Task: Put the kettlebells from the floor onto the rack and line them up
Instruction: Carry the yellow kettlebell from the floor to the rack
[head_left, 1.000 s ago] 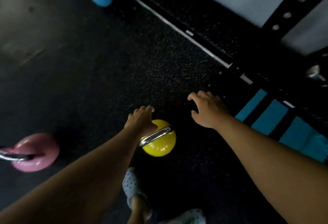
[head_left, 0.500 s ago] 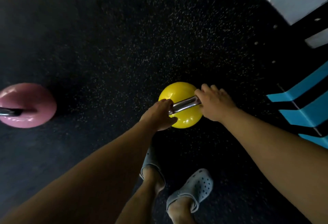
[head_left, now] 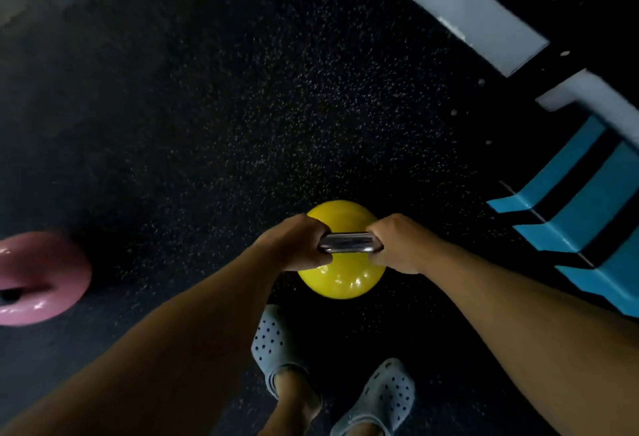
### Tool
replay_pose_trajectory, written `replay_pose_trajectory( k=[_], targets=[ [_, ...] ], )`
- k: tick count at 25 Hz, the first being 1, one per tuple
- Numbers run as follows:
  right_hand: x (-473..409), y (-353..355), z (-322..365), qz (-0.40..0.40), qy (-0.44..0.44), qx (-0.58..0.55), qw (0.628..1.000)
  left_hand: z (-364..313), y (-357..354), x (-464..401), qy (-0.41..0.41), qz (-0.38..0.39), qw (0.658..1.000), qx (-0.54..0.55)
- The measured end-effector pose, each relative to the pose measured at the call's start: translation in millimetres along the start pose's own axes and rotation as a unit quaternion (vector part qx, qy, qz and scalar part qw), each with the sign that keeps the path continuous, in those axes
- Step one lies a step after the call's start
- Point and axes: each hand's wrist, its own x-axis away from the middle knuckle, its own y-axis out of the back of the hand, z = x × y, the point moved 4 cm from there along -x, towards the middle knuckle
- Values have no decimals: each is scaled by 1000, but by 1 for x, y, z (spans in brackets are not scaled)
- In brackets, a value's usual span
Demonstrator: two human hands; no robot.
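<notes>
Two hands hold the shiny metal handle (head_left: pixel 349 242) of a yellow kettlebell (head_left: pixel 342 278). The left hand (head_left: pixel 297 245) grips the handle's 9 o'clock end, and the right hand (head_left: pixel 397 245) grips its 3 o'clock end. A pink kettlebell (head_left: pixel 38 280) sits on the dark speckled floor (head_left: pixel 242 107) at 9 o'clock. Two grey clogs (head_left: pixel 273 342) stand at 6 o'clock. Blue pads (head_left: pixel 587 214) lie at 3 o'clock.

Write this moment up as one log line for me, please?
step: gripping | left hand: shut on yellow kettlebell handle | right hand: shut on same handle | pink kettlebell: on floor, untouched
</notes>
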Motion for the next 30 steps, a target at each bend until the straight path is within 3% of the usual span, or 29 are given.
replay_pose_trajectory(
  k=[3, 8, 14, 21, 30],
  targets=[
    [34, 42, 8, -29, -33, -91, 995, -30, 53, 5, -39, -12, 998, -42],
    [66, 128, 29, -118, -81, -133, 981, -77, 142, 14, -101, -52, 988, -99],
    [92, 247, 41, -242, -113, -101, 958, -132, 261, 4, -164, -108, 971, -137],
    [108, 383, 11, -367, -138, -81, 916, -221, 393, -45, -239, -184, 925, -229],
    [93, 473, -24, -463, -225, -36, 857, -284, 484, -116, -291, -226, 881, -297]
  ],
)
